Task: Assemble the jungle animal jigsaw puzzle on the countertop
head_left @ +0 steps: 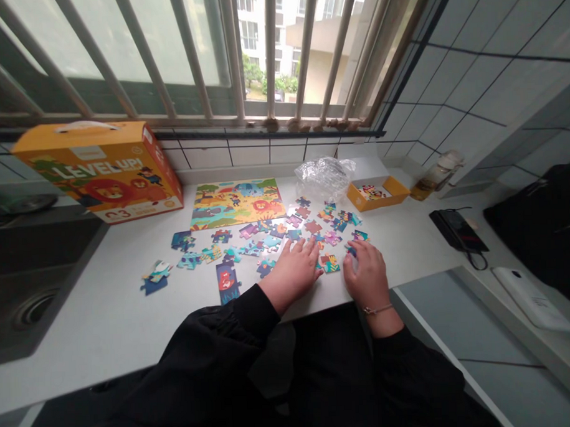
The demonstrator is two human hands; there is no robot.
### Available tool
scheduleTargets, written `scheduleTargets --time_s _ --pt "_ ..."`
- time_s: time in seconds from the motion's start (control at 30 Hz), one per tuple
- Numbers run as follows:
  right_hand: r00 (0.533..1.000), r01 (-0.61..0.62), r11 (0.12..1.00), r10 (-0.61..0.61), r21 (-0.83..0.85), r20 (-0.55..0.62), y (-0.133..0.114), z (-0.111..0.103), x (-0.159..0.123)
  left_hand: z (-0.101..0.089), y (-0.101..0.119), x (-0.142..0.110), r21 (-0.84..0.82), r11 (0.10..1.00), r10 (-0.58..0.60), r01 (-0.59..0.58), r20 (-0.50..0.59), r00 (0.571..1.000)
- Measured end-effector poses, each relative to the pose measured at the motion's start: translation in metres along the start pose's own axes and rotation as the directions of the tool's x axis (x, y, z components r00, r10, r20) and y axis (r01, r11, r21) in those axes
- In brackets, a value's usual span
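My left hand (294, 267) lies palm down over loose puzzle pieces on the white counter, its fingers stretched out. Close to its fingertips are a purple piece (332, 238) and a green-and-orange piece (330, 263). My right hand (367, 268), with a bracelet at the wrist, is curled at the right of the pieces; a small dark blue puzzle piece (351, 251) shows at its thumb and fingers. Several more colourful pieces spread leftward, among them two joined pieces with a red animal (227, 279). An animal picture board (238, 204) lies flat behind them.
An orange puzzle box (106, 176) stands at the back left beside a sink (40, 297). Crumpled clear plastic (325, 176), a small orange tray (378, 198) holding pieces, and a bottle (436, 176) line the back right. A black phone (458, 233) and a white device (531, 297) lie rightward.
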State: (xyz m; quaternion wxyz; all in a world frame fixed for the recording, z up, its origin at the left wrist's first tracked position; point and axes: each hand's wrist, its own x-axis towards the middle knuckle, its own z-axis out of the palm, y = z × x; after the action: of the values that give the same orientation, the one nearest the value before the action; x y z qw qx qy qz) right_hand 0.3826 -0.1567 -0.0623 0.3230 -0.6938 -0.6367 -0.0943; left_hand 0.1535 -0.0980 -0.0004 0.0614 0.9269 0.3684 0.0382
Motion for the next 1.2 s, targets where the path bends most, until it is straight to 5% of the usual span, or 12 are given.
scheduleTargets --time_s 0.1,0.33,0.43,0.57,0.8,0.87,1.0,1.2 --pt "0.993 -0.085 0.996 0.082 -0.028 -0.085 0.016 -0.004 -0.011 -0.009 0.001 -0.033 -0.038 0.999 -0.008 0.007 -0.02 1.0" --pt "0.985 0.004 0.991 0.019 -0.132 0.171 0.036 -0.013 -0.035 -0.013 0.017 -0.163 -0.424 0.882 0.148 -0.208 -0.169 0.974" --pt "0.991 -0.007 0.998 0.015 -0.059 0.133 0.041 -0.014 -0.037 0.008 0.031 -0.21 -0.646 0.762 0.061 -0.042 0.007 0.998" --pt "1.0 -0.03 0.999 0.03 -0.02 0.005 0.053 -0.015 -0.04 0.055 0.05 -0.249 -0.735 0.64 -0.015 0.225 0.281 0.959" --pt "0.998 -0.042 0.988 0.034 -0.149 -0.056 0.035 -0.021 -0.041 0.111 0.045 -0.256 -0.698 0.547 -0.06 0.463 0.519 0.853" --pt "0.994 0.101 0.991 -0.097 -0.09 0.048 0.015 -0.022 -0.037 0.122 0.039 -0.251 -0.679 0.551 -0.067 0.486 0.544 0.836" --pt "0.888 0.325 0.941 -0.339 0.097 0.312 -0.017 -0.022 -0.03 0.134 0.035 -0.245 -0.664 0.571 -0.073 0.482 0.544 0.836" --pt "0.933 0.179 0.983 -0.181 0.034 0.312 -0.018 -0.015 -0.034 0.136 0.035 -0.248 -0.69 0.541 -0.081 0.482 0.527 0.846"
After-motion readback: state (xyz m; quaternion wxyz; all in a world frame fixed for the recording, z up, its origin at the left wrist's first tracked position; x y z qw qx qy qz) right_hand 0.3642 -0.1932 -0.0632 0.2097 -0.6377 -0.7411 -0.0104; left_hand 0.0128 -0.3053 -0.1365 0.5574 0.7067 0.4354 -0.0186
